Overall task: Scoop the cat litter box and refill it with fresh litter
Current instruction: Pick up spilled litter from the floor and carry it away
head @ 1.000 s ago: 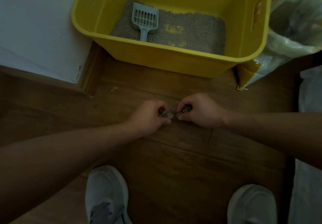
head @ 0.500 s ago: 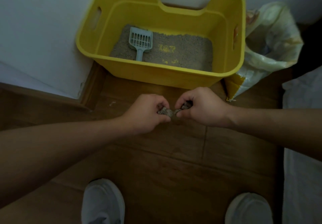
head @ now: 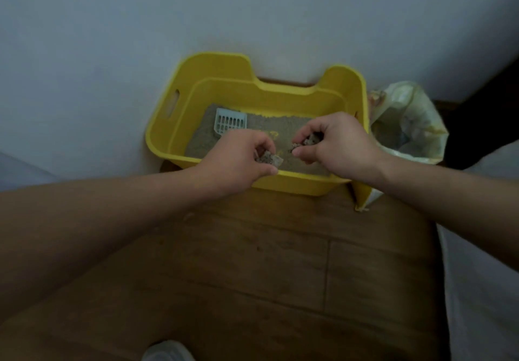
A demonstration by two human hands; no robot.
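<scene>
A yellow litter box (head: 171, 124) stands on the wood floor against the wall, with grey litter (head: 264, 127) in its bottom. A pale blue slotted scoop (head: 230, 122) lies on the litter at the left, its handle hidden behind my left hand. My left hand (head: 238, 161) hovers over the box's front rim, pinching a grey litter clump (head: 269, 160). My right hand (head: 334, 144) is over the litter inside the box, its fingers closed on smaller grey litter clumps (head: 307, 141). The two hands are apart.
An open yellowish plastic bag (head: 415, 124) leans against the box's right side. A white wall rises behind and to the left. Pale fabric (head: 483, 248) runs along the right edge. The toe of my white shoe (head: 165, 352) shows at the bottom.
Both hands rose from the floor with the clumps and moved forward over the box, separating from each other. The view tilted up, so the box sits lower in frame.
</scene>
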